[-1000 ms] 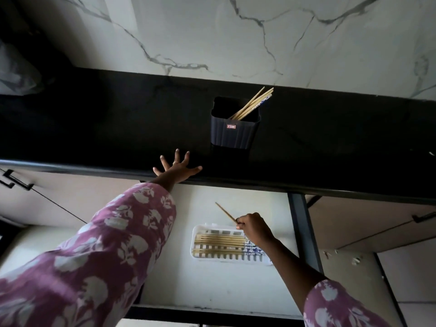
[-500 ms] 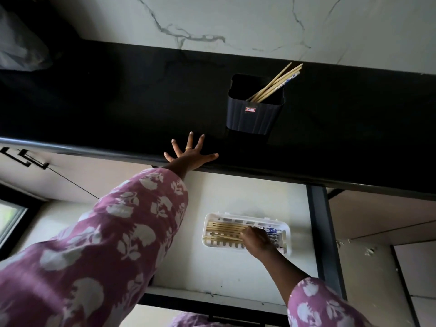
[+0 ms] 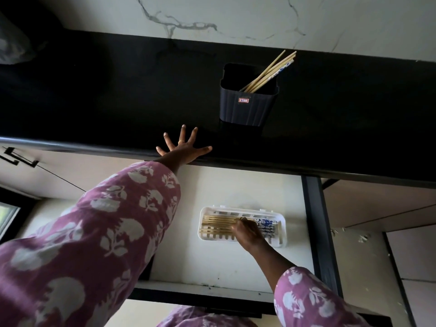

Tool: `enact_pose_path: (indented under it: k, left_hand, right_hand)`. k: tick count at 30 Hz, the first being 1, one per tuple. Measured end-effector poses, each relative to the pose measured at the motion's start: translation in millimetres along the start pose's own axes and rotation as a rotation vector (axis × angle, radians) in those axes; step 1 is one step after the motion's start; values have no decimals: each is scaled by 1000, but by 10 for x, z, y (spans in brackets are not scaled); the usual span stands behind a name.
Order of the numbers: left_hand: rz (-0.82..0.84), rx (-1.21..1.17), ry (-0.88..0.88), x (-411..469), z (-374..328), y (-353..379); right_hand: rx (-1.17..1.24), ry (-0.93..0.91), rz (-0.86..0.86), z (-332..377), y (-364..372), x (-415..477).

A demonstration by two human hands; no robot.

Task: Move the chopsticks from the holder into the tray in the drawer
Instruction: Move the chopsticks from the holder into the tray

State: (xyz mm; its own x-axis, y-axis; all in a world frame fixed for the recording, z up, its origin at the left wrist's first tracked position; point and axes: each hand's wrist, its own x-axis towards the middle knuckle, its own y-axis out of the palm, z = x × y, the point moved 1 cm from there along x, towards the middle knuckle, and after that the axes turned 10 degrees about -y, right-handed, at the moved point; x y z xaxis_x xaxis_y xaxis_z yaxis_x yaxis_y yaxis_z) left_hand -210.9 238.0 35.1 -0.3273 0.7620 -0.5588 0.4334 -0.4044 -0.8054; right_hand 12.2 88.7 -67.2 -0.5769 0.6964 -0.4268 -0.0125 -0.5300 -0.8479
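A dark ribbed holder (image 3: 245,107) stands on the black counter (image 3: 118,102) with several wooden chopsticks (image 3: 271,70) leaning out to the right. Below it, the open drawer (image 3: 224,263) holds a white slotted tray (image 3: 282,232). Several wooden chopsticks (image 3: 217,224) lie lengthwise in the tray, with blue-patterned ones (image 3: 266,224) at its right end. My right hand (image 3: 247,234) is down in the tray, its curled fingers on a chopstick that lies among the others. My left hand (image 3: 184,151) rests flat on the counter's front edge with fingers spread, left of the holder.
A marble wall rises behind the counter. Closed cabinet fronts with a dark handle (image 3: 18,159) sit left of the drawer, and more panels are on the right. The drawer's dark right rail (image 3: 316,232) runs close beside the tray. A pale bag (image 3: 11,48) lies at the far left.
My right hand came down from above the tray with a chopstick and now sits in the tray. The left hand stayed on the counter edge. The view shifted slightly.
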Motion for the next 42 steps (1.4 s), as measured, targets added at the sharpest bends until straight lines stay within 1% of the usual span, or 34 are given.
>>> enact_pose_path:
  k: [3,4,5,6,7,8,10,11,13,15,17,18,20,23,26,28,29,32,34,36,38,42]
  left_hand:
    - [3,0,5,-1,6,-5]
    - [6,-1,8,-5,8,-5]
    - [8,-1,10,-10,9,-8]
    - [10,-3,11,-15,12,-10]
    - [10,-3,13,-27,12,-14]
    - [12,-2,16,-38,11,-21]
    - [19,5,18,-72,4,-49]
    - [24,9,18,-91,-2,-57]
    - [29,13,13,-129,-9,-73]
    - [38,19,6,-156,-9,-92]
    - [51,22,2,-178,0,-99]
    - [53,24,2,-182,5,-96]
    - [53,23,1,-184,2,-105]
    - [52,20,0,-178,-6,-103]
    - [57,22,-4,-150,-8,-106]
    - [60,17,-2,-120,-11,-99]
    - [61,14,-1,-107,-11,-98]
    - [64,10,-5,-79,-12,-88]
    - [62,-2,-15,-64,-16,-73]
    - [61,-13,-22,-47,-12,-54]
    - [62,-17,-19,-24,-21,-51]
    - [65,-11,-30,-30,-37,-77]
  right_hand:
    - [-16,15,-64,-82,-40,-2]
    - [14,31,-101,-77,-83,-15]
    - [37,44,-175,-65,-165,-35]
    - [-9,-6,-269,-73,-252,-44]
    - [-46,-95,-323,-44,-367,-75]
    - [-143,-183,-378,-42,-457,-113]
    - [-227,-262,-469,-70,-652,-144]
    - [-273,-290,-526,-100,-748,-154]
    - [-266,-307,-613,-155,-961,-158]
    - [-311,-308,-702,-196,-1216,-140]
    - [-329,-351,-808,-237,-1458,-118]
    - [-371,-386,-869,-277,-1573,-93]
    - [-457,-395,-954,-371,-1827,-45]
    - [-495,-316,-1035,-491,-2205,18]
    - [-445,-191,-1140,-589,-2539,122]
    - [-279,-87,-1209,-639,-2755,234]
    - [-163,0,-1225,-661,-2863,304]
    - [168,272,-1240,-766,-3157,515]
    - [329,386,-1220,-831,-3321,627]
    - [387,433,-1187,-890,-3432,726]
    - [407,440,-1164,-958,-3533,825]
    - [531,482,-1182,-1091,-3665,1019]
